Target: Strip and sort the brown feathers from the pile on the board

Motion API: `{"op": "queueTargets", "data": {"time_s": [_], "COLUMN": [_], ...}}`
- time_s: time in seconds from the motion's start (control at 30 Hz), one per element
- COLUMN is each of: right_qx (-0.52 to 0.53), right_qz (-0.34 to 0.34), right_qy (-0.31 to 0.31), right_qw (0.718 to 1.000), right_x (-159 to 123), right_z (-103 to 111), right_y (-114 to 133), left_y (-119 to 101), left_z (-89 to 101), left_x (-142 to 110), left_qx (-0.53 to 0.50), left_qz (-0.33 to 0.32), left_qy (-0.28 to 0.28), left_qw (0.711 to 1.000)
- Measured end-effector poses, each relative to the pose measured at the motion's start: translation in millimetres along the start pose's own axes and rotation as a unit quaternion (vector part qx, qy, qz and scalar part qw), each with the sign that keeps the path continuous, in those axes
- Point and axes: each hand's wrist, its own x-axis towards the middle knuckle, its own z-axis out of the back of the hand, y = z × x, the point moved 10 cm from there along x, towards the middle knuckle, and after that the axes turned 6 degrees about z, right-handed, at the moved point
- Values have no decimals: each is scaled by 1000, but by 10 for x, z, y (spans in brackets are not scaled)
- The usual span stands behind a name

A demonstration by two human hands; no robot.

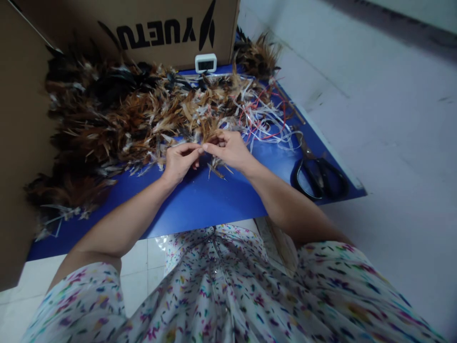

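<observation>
My left hand (177,162) and my right hand (230,148) meet over the front of the blue table, thumbs and forefingers pinched tip to tip. A tuft of tan-brown feathers (210,129) rises from the curled fingers of my right hand, which close on it. What the left fingertips pinch is too small to make out. Just beneath the hands, a few short feathers (216,170) show against the table. Behind them spreads a large heap of brown and black feathers (143,112), partly covered by my fingers.
White and red strings (266,119) lie tangled at the right of the heap. Black-handled scissors (319,178) rest near the table's right edge. A small white digital clock (206,63) stands before a cardboard box (160,19). More cardboard (21,143) borders the blue table (214,202) at left.
</observation>
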Motion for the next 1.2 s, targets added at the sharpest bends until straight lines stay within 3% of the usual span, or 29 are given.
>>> {"op": "queueTargets", "data": {"time_s": [0.23, 0.67, 1.0, 1.2], "right_qx": [-14, -19, 57, 28], "right_qz": [22, -14, -81, -72], "right_qy": [0, -40, -93, -102], "right_qw": [1000, 999, 991, 992], "right_x": [-7, -9, -54, -63], "right_z": [4, 57, 29, 54], "right_y": [41, -25, -118, -120], "left_y": [-11, -1, 13, -22], "left_z": [-18, -11, -3, -9], "left_x": [-3, -7, -3, -15], "left_qx": [-1, -12, -31, 1], "left_qz": [-5, 2, 12, 1], "left_qy": [6, -3, -15, -12], "left_qw": [1000, 1000, 999, 1000]}}
